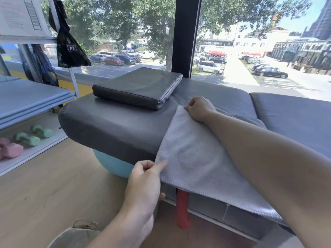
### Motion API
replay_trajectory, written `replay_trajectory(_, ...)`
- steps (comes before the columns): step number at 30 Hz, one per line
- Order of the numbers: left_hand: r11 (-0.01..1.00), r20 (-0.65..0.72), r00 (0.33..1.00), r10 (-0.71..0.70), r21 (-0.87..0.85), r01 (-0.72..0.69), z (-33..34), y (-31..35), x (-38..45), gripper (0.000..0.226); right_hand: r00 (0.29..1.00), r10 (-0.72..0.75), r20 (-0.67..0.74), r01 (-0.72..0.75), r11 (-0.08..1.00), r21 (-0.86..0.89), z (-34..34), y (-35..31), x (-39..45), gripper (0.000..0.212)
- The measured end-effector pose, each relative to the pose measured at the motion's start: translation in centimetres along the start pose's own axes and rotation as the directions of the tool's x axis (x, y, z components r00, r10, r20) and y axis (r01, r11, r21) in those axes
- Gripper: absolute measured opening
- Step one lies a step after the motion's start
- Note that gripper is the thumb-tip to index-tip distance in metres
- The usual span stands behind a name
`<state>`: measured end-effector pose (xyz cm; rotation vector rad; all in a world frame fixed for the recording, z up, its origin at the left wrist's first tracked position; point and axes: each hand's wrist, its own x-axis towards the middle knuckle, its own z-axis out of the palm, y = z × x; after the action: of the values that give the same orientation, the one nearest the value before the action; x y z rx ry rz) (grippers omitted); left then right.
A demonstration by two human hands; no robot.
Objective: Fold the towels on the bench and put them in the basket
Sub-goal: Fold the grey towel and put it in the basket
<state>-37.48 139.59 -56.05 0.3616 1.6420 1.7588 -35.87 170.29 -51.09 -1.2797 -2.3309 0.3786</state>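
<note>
Grey towel [195, 156] spread flat on the padded worktop [111, 126], held at two corners.

Left hand [145, 178] pinches the near corner of the towel at the worktop's front edge, at about 7 o'clock from the towel's middle. Right hand [198, 109] grips the far corner, at about 12 o'clock, forearm lying across the cloth. The towel's near hem overhangs the front edge; a red strap-like item [182, 210] hangs below it, nature unclear. A dark cushion [138, 86] rests on the worktop at 11 o'clock from the towel, apart from it. The basket [75, 235] sits on the floor at 7 o'clock, partly cut off by the frame edge. A blue ball [114, 165] sits under the worktop. Dumbbells [26, 138] lie on a low shelf at 9 o'clock.
</note>
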Motion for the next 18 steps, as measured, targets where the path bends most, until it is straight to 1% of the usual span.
replay_trajectory(3,0.999,0.037,0.999,-0.033,-0.005,0.033,0.4,0.2,0.1,0.032,0.999,-0.047,-0.024,0.048,0.998,0.045,-1.5,1.0,-1.0,0.034)
replay_trajectory(5,0.999,0.040,0.998,-0.049,-0.013,0.050,0.6,0.5,0.2,0.031,0.992,-0.109,-0.065,0.108,0.994,-0.017,-3.1,2.7,-2.1,0.040)
replay_trajectory(7,0.999,0.047,0.998,-0.046,-0.011,0.046,0.7,0.7,0.3,0.022,0.990,-0.125,-0.069,0.116,0.986,-0.117,-4.8,5.5,-3.2,0.041)
replay_trajectory(9,0.999,0.063,0.998,-0.029,0.027,0.027,0.6,0.8,0.4,0.014,0.997,-0.063,-0.038,0.053,0.973,-0.222,-6.2,8.5,-4.2,0.045)
replay_trajectory(11,0.998,0.063,0.998,0.004,0.063,-0.008,0.6,0.9,0.4,0.009,0.998,0.050,-0.036,-0.059,0.950,-0.306,-7.5,11.0,-5.2,0.051)
replay_trajectory(13,0.995,0.063,0.998,0.026,0.090,-0.032,0.7,1.1,0.3,0.008,0.990,0.119,-0.072,-0.136,0.937,-0.321,-8.5,12.9,-5.9,0.056)
replay_trajectory(15,0.994,0.059,0.998,0.033,0.103,-0.039,0.7,1.0,0.2,0.008,0.983,0.158,-0.094,-0.180,0.929,-0.324,-9.3,14.4,-6.3,0.059)
replay_trajectory(17,0.993,0.049,0.998,0.041,0.112,-0.046,0.7,0.9,0.1,0.009,0.972,0.214,-0.101,-0.236,0.912,-0.336,-9.8,15.7,-6.8,0.054)
replay_trajectory(18,0.991,0.045,0.998,0.050,0.122,-0.055,0.7,0.9,0.0,0.010,0.966,0.228,-0.119,-0.255,0.907,-0.335,-10.1,16.3,-7.2,0.048)
